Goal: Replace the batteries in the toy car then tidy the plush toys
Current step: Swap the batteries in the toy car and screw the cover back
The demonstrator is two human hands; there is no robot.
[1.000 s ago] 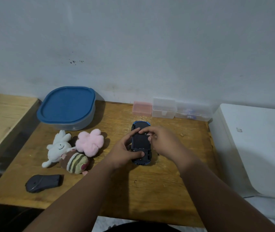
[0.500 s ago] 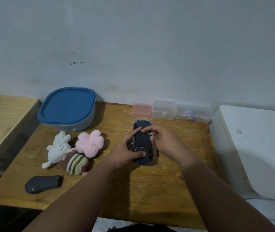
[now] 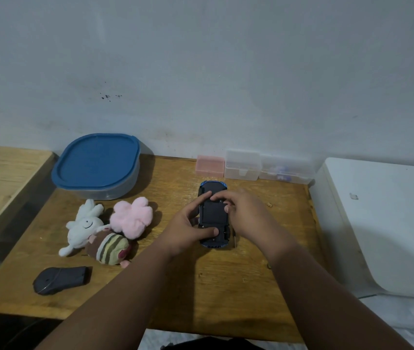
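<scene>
A blue toy car (image 3: pixel 213 215) lies upside down on the wooden table (image 3: pixel 200 286), its black underside up. My left hand (image 3: pixel 188 228) grips its left side, thumb on the near end and forefinger along the top. My right hand (image 3: pixel 243 213) reaches over from the right, its fingertips on the car's underside panel. Left of the car lie three plush toys: a white one (image 3: pixel 82 226), a pink one (image 3: pixel 132 218) and a striped brown one (image 3: pixel 110 248). A thin metal tool tip (image 3: pixel 235 239) shows beside the car under my right wrist.
A grey container with a blue lid (image 3: pixel 97 165) stands at the back left. A pink box (image 3: pixel 209 165) and two clear plastic boxes (image 3: pixel 267 166) line the wall. A black remote control (image 3: pixel 59 279) lies near the front left. A white appliance (image 3: pixel 387 223) stands to the right.
Both hands have stayed on the upturned car. My right fingers have shifted slightly on the underside panel. The car and the plush toys have not moved.
</scene>
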